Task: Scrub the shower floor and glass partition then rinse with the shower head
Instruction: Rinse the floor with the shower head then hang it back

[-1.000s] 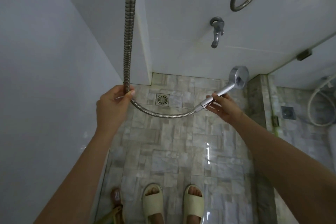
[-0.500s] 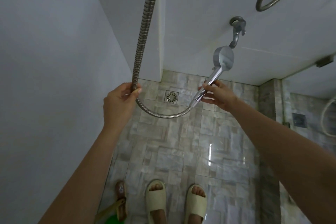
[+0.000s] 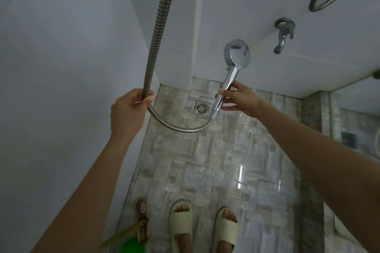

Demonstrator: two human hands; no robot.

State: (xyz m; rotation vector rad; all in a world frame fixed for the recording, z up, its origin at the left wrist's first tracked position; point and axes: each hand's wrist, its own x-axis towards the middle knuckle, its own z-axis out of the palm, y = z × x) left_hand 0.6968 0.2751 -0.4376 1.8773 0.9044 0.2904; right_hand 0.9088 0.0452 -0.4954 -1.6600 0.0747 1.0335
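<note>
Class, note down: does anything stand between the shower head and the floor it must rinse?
Nothing visible does. The right hand grips the shower head above the shower floor; only its own hose loops below.

Outstretched: left hand [image 3: 129, 110], right hand [image 3: 241, 101] (both gripping).

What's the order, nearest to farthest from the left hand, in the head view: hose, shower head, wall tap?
1. Hose, gripped in the left hand.
2. Shower head, to its right, held by the right hand.
3. Wall tap, farther right on the back wall.
</note>
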